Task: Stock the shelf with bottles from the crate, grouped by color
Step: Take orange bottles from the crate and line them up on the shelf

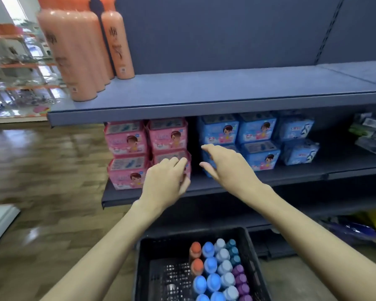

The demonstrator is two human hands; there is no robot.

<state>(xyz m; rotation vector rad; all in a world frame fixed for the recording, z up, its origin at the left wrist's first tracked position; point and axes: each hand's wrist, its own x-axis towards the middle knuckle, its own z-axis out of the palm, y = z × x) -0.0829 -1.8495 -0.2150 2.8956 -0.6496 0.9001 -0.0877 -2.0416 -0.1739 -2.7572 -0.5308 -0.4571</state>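
Bottles (217,270) stand upright in the crate (143,268) at bottom centre, below both empty, loosely open hands; right hand (228,164) nearer than left hand (165,179).

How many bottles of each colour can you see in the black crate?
Orange bottles: 2
Bright blue bottles: 6
Pale blue bottles: 5
Teal bottles: 3
Purple bottles: 4
Total in view: 20

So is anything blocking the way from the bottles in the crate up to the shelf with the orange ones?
Nothing visible: the top shelf lies bare right of the orange bottles, and both hands are empty.
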